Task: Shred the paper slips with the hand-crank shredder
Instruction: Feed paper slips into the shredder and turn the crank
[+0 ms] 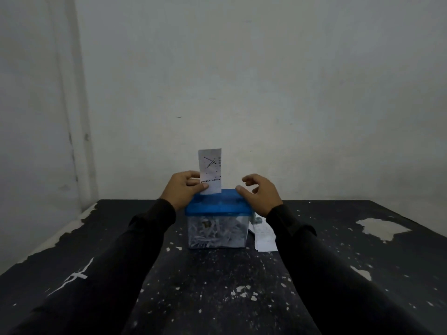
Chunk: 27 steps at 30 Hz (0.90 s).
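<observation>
**A:** What are the hands doing?

**B:** The left hand (187, 188) pinches a narrow white printed paper slip (210, 171) between thumb and fingers, holding it upright with its lower edge at the top of a small hand-crank shredder (217, 217) with a blue plastic lid and a clear bin. The upright hold looks meant to feed the slip straight into the slot. The right hand (260, 193) grips nothing; its fingers are loosely spread and curved, its thumb touching or nearly touching the lid's right edge, likely to steady the box.

**B:** Both forearms, in black sleeves, reach forward from the bottom corners and meet at the shredder.

**A:** Where is the crank?

**B:** A small grey part (258, 221) shows at the shredder's right side, under the right wrist; it is probably the crank, untouched.

**A:** And around it?

**B:** The bin holds plenty of white shreds (215, 233). More white paper slips (264, 238) lie flat just right of the shredder, within reach. All sits on a black, paint-chipped counter (217, 286) against a pale wall.
</observation>
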Available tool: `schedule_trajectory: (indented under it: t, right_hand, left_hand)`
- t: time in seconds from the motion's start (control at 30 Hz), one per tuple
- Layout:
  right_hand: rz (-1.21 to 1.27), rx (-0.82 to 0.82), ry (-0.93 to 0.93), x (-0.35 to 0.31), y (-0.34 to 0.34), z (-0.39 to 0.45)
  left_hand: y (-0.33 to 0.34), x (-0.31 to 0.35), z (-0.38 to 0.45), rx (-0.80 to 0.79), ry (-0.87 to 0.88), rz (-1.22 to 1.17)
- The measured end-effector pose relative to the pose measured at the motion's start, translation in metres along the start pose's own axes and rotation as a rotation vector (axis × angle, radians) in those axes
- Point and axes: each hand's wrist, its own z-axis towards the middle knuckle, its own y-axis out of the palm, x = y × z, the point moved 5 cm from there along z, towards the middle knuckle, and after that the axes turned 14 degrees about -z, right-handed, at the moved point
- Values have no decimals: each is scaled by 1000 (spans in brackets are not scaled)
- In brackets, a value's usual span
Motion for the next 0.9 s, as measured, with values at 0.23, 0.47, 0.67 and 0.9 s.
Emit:
schedule_trajectory:
  t: [0.23,0.47,0.67,0.9]
  right_hand:
    - [-11,-217,135,26,-1,-15]
    - [63,-287,106,32,4,-29]
    - [68,-305,139,26,2,-31]
    - [65,-265,226,25,-3,-30]
  left_hand:
    - [-2,0,1,-43,57,97]
    - [-5,-14,0,-16,40,154]
    - [-3,-15,-5,36,150,273]
    - [0,-20,-6,57,183,326]
